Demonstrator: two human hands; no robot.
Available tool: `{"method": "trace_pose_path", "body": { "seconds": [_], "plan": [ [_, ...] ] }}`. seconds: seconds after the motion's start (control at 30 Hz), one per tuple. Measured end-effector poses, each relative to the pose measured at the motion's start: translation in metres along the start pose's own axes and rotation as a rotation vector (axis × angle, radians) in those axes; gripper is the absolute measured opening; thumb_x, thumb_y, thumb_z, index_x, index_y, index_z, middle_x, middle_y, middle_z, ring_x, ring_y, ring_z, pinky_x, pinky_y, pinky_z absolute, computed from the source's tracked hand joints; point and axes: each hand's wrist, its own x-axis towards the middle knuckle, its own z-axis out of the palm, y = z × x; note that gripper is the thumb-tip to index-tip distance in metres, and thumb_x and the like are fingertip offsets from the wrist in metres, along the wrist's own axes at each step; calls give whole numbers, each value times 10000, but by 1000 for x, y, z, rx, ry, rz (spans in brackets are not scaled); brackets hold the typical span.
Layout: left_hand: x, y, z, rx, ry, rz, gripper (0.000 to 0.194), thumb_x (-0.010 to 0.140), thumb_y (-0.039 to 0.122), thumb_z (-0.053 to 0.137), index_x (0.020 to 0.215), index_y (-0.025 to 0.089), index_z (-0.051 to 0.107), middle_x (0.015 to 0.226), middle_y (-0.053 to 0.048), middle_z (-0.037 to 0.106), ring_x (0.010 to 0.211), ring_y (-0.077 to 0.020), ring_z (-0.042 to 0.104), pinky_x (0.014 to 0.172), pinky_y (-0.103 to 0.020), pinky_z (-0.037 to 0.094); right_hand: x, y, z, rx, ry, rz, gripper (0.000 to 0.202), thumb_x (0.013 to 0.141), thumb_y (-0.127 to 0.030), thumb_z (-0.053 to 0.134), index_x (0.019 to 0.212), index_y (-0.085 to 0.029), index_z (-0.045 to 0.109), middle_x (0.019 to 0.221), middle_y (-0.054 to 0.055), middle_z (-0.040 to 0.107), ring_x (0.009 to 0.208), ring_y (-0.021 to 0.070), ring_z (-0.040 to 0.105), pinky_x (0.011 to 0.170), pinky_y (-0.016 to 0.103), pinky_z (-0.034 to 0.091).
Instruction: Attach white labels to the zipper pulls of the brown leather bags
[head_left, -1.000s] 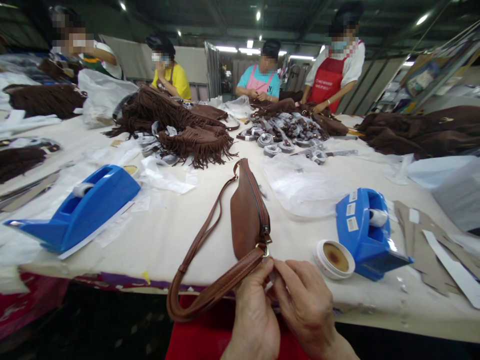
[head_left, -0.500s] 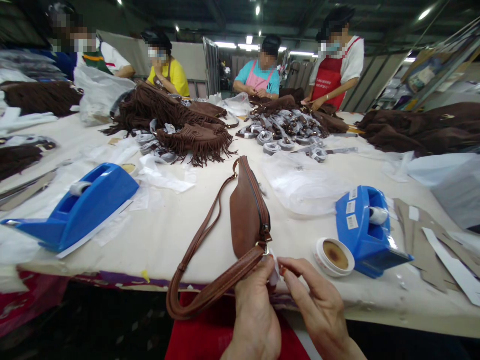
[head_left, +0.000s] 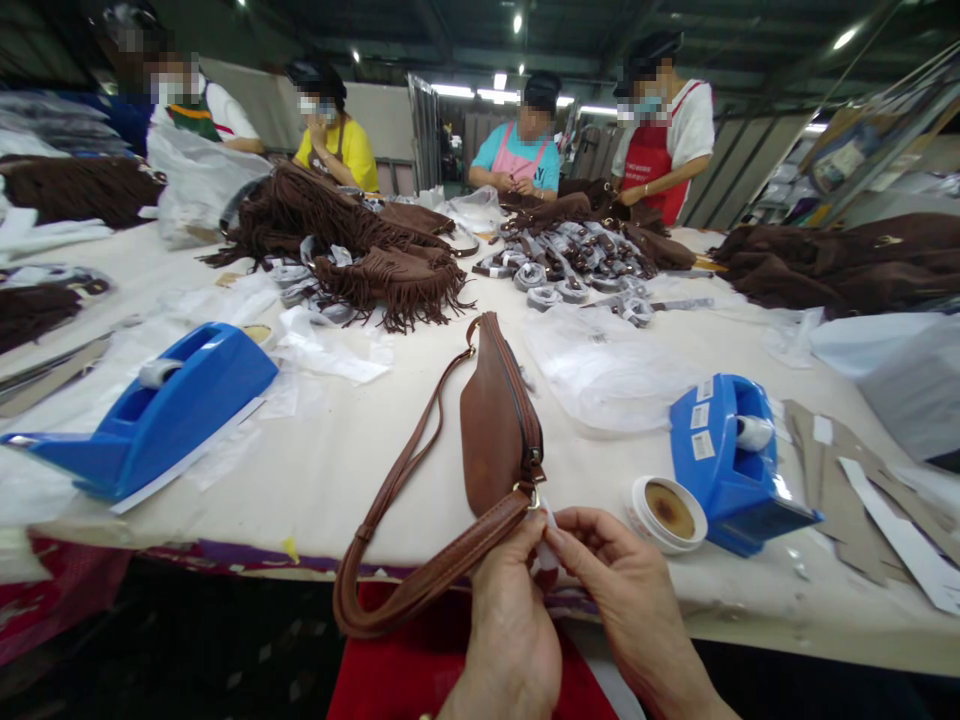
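Both hands meet at the near table edge: the left hand (head_left: 514, 625) pinches the brown bag's strap (head_left: 420, 580) by its gold ring, and the right hand (head_left: 626, 600) closes its fingertips on a small white scrap (head_left: 546, 545) beside that ring. That smooth leather-look bag (head_left: 495, 430), teardrop-shaped with a zip along one edge, lies on the cream table (head_left: 337, 470). White stickers mark the right blue tape dispenser (head_left: 731, 465), their print too small to read; a round tape roll (head_left: 667, 512) sits just beside it. Fringed suede bags (head_left: 375, 255) lie heaped farther back
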Motion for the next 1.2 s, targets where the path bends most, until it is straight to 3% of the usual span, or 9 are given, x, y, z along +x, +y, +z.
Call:
{"method": "trace_pose_path", "body": {
  "seconds": [0.17,0.37,0.63,0.87,1.03,1.2],
  "plan": [
    [-3,1,-5,49,-93,57,201,555,180,694,737,138,618,747,-21,627,653,-131,536,576,-260,404,2,1,3,-23,41,-58,289,590,-384,759,712,-145,653,637,16,655,551,119,577,491,206,482],
    [-5,-1,-7,149,-37,175,240,548,202,730,744,143,605,707,0,612,639,-127,534,588,-257,423,1,11,2,-230,90,-197,246,693,-393,678,761,-162,631,631,10,633,538,113,563,487,202,474],
    [-9,1,-4,133,-62,162,163,549,204,726,675,138,644,680,-22,654,648,-165,597,610,-289,486,-1,13,3,-680,165,-822,41,784,-161,570,777,-163,611,637,6,593,552,109,547,526,214,469],
    [-2,2,-6,39,-61,135,162,476,169,750,615,144,670,638,0,668,609,-127,586,576,-226,483,1,15,-1,-823,103,-1093,188,773,-31,524,906,-144,596,720,55,602,670,157,558,588,284,478],
    [2,5,-4,-41,-49,38,146,429,103,730,546,143,654,579,10,656,562,-105,576,563,-201,482,2,18,-9,-923,-6,-1155,316,775,-22,506,1060,-141,567,784,81,599,715,177,542,593,309,472],
    [11,3,-6,-45,-40,16,129,461,63,671,530,147,602,533,23,603,506,-98,534,520,-220,456,2,15,-11,-981,-64,-1143,296,791,-36,482,1064,-114,569,755,74,574,682,168,515,567,301,457]
  ]
}}
